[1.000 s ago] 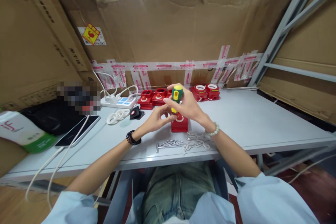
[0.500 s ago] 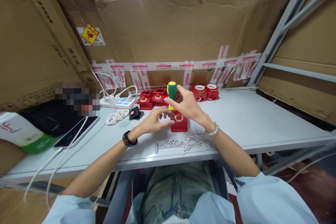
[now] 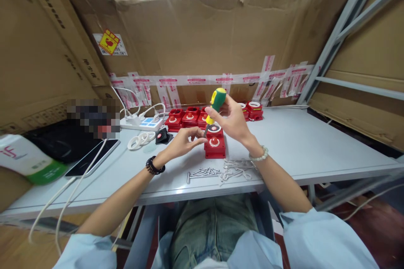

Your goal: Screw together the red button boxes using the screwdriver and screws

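Note:
My right hand grips a screwdriver by its green and yellow handle, which leans to the right at the top. The shaft points down toward the fingertips of my left hand. Those fingers are pinched together by the screwdriver's tip; what they hold is too small to make out. Just right of them sits a red housing on the table, with a round red knob in a white ring and a dark round part in its upper section. Several metal screws lie in a pile in front.
White cords lie beside the screws. More red housings line the back, others stand at back right. White rings, a black part, a power strip and a phone are on the left. Cardboard walls the rear.
The screwdriver has gone from upright to tilted, its handle now higher and further right with my right hand. My left hand has shifted slightly left, and more of the red housing shows.

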